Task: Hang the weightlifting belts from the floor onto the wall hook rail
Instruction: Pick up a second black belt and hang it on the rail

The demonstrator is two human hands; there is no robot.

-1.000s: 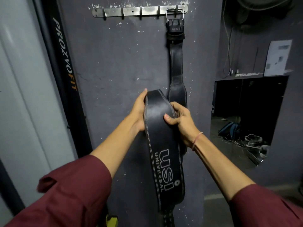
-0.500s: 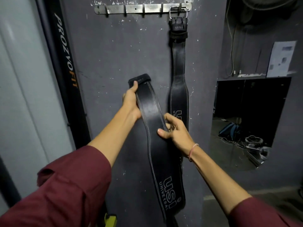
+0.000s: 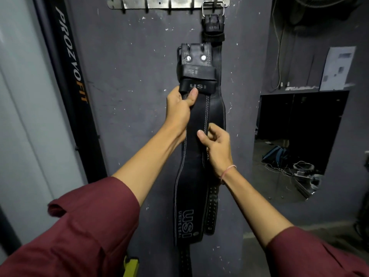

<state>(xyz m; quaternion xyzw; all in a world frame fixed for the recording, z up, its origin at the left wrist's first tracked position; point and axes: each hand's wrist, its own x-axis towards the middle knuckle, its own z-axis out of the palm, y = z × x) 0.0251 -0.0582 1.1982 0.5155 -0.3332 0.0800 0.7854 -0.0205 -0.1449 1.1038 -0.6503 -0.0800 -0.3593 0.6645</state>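
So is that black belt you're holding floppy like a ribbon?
Probably not. The wide black leather belt with white stitching has its riveted buckle end standing above the left hand without drooping, so it seems fairly stiff. Its tail hangs in a gentle curve, so it likely bends slowly. The metal buckle probably adds weight.

held belt [image 3: 192, 176]: "USI UNIVERSAL" | hung belt [image 3: 213, 27]: "USI" | black post [image 3: 69, 56]: "PROZVOFIT"
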